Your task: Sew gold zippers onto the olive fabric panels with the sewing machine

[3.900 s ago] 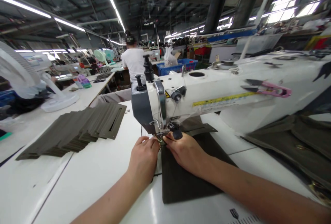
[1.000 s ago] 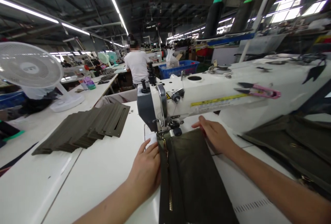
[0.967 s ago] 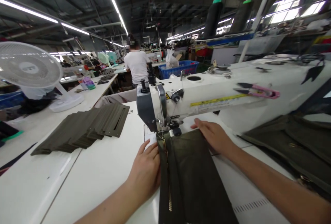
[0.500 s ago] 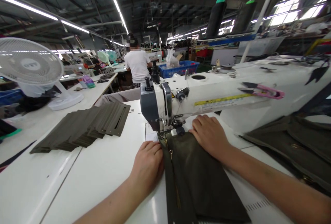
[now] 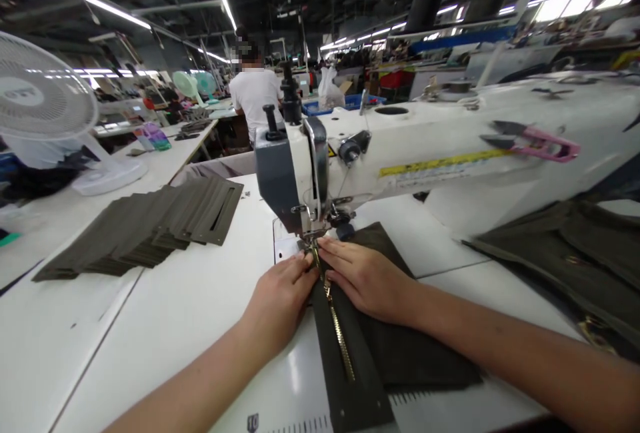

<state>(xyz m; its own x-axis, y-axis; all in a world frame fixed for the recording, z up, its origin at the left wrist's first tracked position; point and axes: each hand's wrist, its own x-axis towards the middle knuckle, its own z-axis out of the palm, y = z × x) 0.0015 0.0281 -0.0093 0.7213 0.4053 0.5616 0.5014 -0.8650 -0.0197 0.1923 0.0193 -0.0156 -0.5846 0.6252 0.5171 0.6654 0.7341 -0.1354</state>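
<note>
A dark olive fabric piece with a brass zipper (image 5: 341, 343) lies under the head of a white sewing machine (image 5: 313, 173), running from the needle area toward me. My left hand (image 5: 280, 296) is at its left edge close to the presser foot, fingers and thumb bent together on the edge. My right hand (image 5: 373, 280) lies on the cloth right of the zipper, fingers stretched flat, tips beside the presser foot. The gold zipper pull (image 5: 327, 288) shows between the two hands. Folded olive cloth (image 5: 420, 356) spreads beneath my right forearm.
Left on the table sits a fanned stack of olive pieces (image 5: 145, 226) with slots. Pink thread snips (image 5: 545, 143) rest on the machine arm. More olive cloth (image 5: 565, 260) lies at right. A white fan (image 5: 45, 100) and a person in a white shirt (image 5: 255, 96) are beyond.
My right hand has moved left and nearer, from the cloth's far part to beside the zipper. The cloth has shifted, baring more zipper teeth. My left hand stays at the left edge.
</note>
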